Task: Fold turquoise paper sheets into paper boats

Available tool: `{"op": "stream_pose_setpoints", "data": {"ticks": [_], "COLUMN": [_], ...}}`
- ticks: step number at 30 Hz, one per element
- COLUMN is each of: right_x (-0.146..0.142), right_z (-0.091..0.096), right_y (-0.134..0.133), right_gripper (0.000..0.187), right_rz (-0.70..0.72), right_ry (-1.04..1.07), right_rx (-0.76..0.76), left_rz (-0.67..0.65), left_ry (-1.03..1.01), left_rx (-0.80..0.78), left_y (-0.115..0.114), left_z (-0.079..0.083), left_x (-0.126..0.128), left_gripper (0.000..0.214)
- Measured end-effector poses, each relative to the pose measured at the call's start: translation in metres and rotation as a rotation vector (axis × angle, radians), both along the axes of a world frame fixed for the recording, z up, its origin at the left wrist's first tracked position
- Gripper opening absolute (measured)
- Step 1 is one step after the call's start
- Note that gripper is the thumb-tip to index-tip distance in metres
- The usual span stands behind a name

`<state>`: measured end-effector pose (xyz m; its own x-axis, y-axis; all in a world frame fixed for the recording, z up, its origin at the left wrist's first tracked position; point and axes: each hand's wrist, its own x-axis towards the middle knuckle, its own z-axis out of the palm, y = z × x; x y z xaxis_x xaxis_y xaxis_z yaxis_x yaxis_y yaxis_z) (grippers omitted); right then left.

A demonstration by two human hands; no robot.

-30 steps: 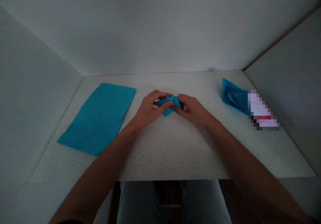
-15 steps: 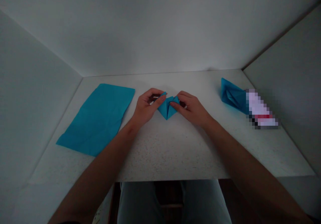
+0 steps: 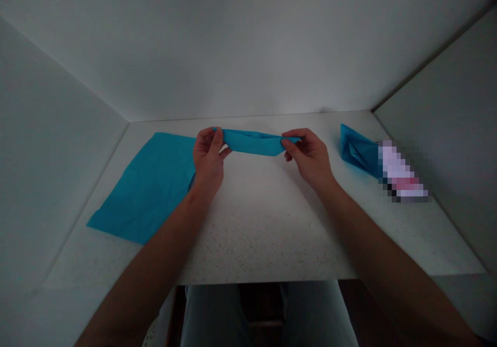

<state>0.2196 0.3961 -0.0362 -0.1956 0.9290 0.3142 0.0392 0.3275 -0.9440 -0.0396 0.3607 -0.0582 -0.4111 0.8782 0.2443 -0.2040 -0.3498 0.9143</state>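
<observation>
Stretched between my two hands is a piece of folded blue paper (image 3: 254,144), long and narrow like a boat, with a slit-like opening along its top. My left hand (image 3: 209,155) pinches its left end between thumb and fingers. At the other end, my right hand (image 3: 310,153) grips the pointed right tip the same way. The folded paper appears lifted above the white table (image 3: 256,233). Part of its left end is hidden behind my left thumb.
A large blue paper sheet (image 3: 143,186) lies at the left, partly under my left forearm. To the right sits another folded blue paper piece (image 3: 359,153), beside a phone-like object (image 3: 402,171) blurred by pixels. White walls (image 3: 248,46) enclose the table at the back and sides.
My hands have moved apart and slightly away from me. The blue paper between them has gone from a compact, pointed fold to a long, boat-like shape.
</observation>
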Motion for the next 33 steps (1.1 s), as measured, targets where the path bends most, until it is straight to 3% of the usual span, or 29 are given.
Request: {"op": "stream_pose_setpoints", "data": {"ticks": [5, 9, 13, 16, 21, 23, 27, 33], "right_x": [0.001, 0.001, 0.003, 0.008, 0.015, 0.018, 0.02, 0.022], "right_z": [-0.001, -0.001, 0.004, 0.01, 0.017, 0.017, 0.014, 0.012], "right_y": [0.002, -0.001, -0.007, -0.01, -0.008, -0.008, -0.006, -0.002], "right_gripper": [0.036, 0.037, 0.024, 0.016, 0.026, 0.035, 0.043, 0.038], "right_rz": [-0.093, -0.071, -0.016, 0.013, 0.083, 0.113, 0.177, 0.107], "right_ry": [0.002, -0.011, -0.141, -0.229, -0.288, -0.362, -0.47, -0.563], "right_rx": [0.04, 0.073, 0.218, 0.338, 0.459, 0.536, 0.62, 0.757], "left_rz": [0.082, -0.076, -0.231, -0.362, -0.444, -0.453, -0.478, -0.445], "left_ry": [-0.003, 0.139, 0.272, 0.326, 0.386, 0.401, 0.5, 0.661], "left_rx": [-0.03, 0.024, 0.085, 0.078, -0.013, -0.016, 0.071, 0.179], "left_y": [0.002, -0.002, -0.01, -0.014, -0.017, -0.02, -0.024, -0.026], "left_z": [-0.004, -0.001, 0.006, 0.009, 0.01, 0.012, 0.019, 0.025], "left_x": [0.002, 0.007, 0.008, 0.004, 0.005, 0.008, 0.012, 0.009], "left_gripper": [0.054, 0.058, 0.101, 0.115, 0.073, 0.071, 0.092, 0.055]}}
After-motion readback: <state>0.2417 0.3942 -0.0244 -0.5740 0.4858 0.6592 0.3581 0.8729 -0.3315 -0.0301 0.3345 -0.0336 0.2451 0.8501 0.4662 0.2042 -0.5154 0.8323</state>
